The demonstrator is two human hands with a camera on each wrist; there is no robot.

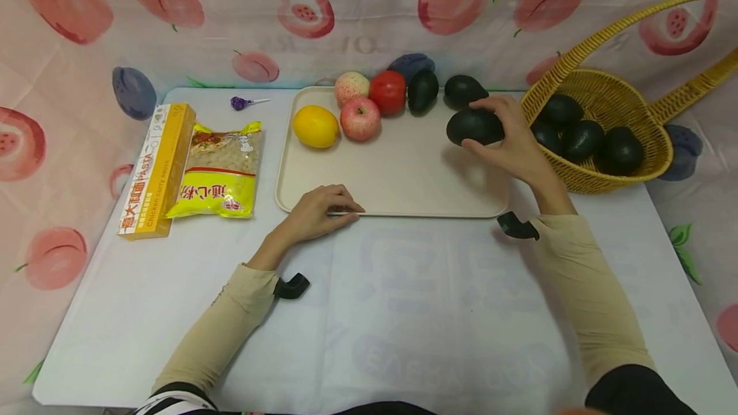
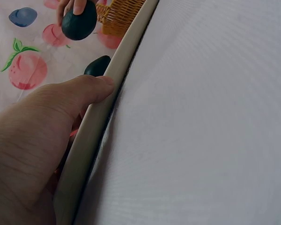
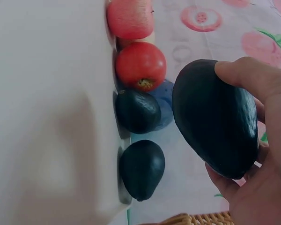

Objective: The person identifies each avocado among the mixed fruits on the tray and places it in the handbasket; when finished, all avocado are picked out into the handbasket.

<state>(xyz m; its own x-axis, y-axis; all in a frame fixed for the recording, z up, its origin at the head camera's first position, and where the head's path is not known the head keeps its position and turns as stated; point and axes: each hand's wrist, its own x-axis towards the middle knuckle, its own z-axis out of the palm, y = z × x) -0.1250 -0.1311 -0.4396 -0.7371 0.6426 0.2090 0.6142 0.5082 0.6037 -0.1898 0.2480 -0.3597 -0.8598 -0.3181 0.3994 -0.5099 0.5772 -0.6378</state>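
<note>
My right hand holds a dark green avocado above the right part of a beige tray, thumb and fingers around its sides. In the right wrist view this avocado is tilted, well apart from the fruit behind it. My left hand grips the tray's front rim near its left corner, the thumb on the rim and the other fingers hidden behind it. Along the tray's back lie two more avocados, a tomato, a pale speckled peach, a red apple and a yellow lemon.
A yellow wicker basket with a tall handle stands right of the tray, with several avocados in it. To the left are a pasta box, a yellow pasta bag and a purple lollipop. A fruit-print cloth hangs behind the white table.
</note>
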